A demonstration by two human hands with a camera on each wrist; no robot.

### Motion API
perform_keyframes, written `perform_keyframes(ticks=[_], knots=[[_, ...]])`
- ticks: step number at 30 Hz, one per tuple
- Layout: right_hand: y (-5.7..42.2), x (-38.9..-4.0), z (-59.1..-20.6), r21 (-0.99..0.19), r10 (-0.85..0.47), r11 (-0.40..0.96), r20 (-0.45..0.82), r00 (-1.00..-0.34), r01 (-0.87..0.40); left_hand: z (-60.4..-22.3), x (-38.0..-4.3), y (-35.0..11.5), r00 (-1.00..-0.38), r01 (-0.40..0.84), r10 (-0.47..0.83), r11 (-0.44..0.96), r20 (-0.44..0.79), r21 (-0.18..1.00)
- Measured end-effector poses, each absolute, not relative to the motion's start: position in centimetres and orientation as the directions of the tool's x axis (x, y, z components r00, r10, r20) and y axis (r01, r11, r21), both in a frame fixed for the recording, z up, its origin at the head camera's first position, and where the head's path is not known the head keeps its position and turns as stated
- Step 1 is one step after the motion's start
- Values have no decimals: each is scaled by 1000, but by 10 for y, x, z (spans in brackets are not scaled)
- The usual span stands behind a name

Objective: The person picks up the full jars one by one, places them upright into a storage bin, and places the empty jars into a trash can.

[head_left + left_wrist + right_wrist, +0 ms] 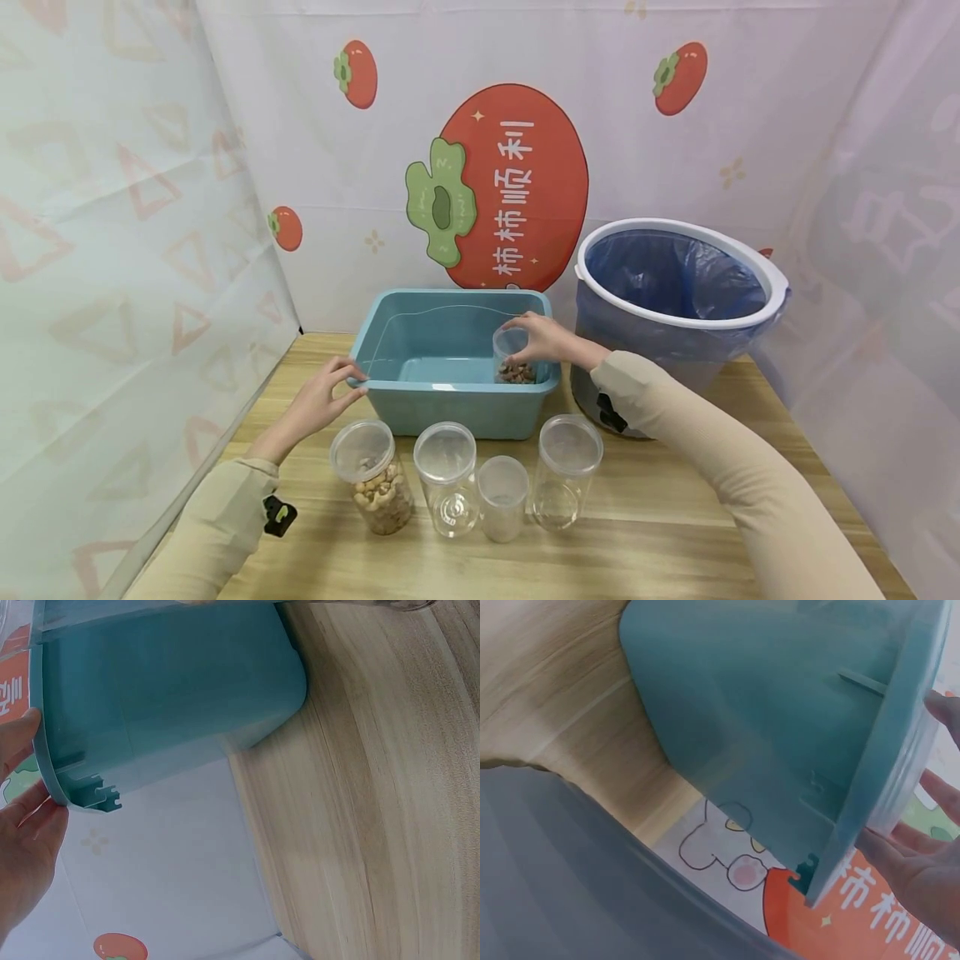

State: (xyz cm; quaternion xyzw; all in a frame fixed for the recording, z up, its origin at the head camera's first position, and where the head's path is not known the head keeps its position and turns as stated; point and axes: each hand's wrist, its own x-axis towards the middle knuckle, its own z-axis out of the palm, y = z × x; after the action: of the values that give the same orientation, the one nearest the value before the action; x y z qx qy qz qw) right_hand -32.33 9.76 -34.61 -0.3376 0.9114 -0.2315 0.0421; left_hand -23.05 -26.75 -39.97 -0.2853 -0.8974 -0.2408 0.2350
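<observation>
Grip, right hand [551, 340]: thumb and fingers are curled around a clear jar [508, 343] of small brown nuts [517, 374], held upright or nearly so; whether its base meets the floor beneath, I cannot tell. Grip, left hand [324, 396]: narrow, my thumb and fingers pinching the rim of the teal plastic tub [457, 410] at its near left corner. Nearest on the wood-grain table [660, 533], four clear jars stand in a row before the tub. From left to right I record a lidded jar of cashews [382, 500], a tall lidded jar [447, 475], a short jar [502, 500] set slightly nearer to me, and a second tall lidded jar [562, 475]. Next comes the tub, its long front wall facing me; the jar in my right hand is inside it, at the near right corner, close to the side wall. Just beside the tub, to the right, stands a waste bin [678, 320] with a white ring rim and a blue plastic liner [675, 275]. Farthest off, behind tub and bin, hangs a white cloth backdrop [517, 42] printed with red persimmons, the largest, a big persimmon [555, 183], bearing white Chinese characters.
</observation>
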Motion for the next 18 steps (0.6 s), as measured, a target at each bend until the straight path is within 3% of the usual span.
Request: perform_keyframes(ticks=[18], knots=[[99, -315, -318, -433, -685, 670, -46, -727, -603, -399, -230, -266, -731, 623, 391, 717, 560, 313]])
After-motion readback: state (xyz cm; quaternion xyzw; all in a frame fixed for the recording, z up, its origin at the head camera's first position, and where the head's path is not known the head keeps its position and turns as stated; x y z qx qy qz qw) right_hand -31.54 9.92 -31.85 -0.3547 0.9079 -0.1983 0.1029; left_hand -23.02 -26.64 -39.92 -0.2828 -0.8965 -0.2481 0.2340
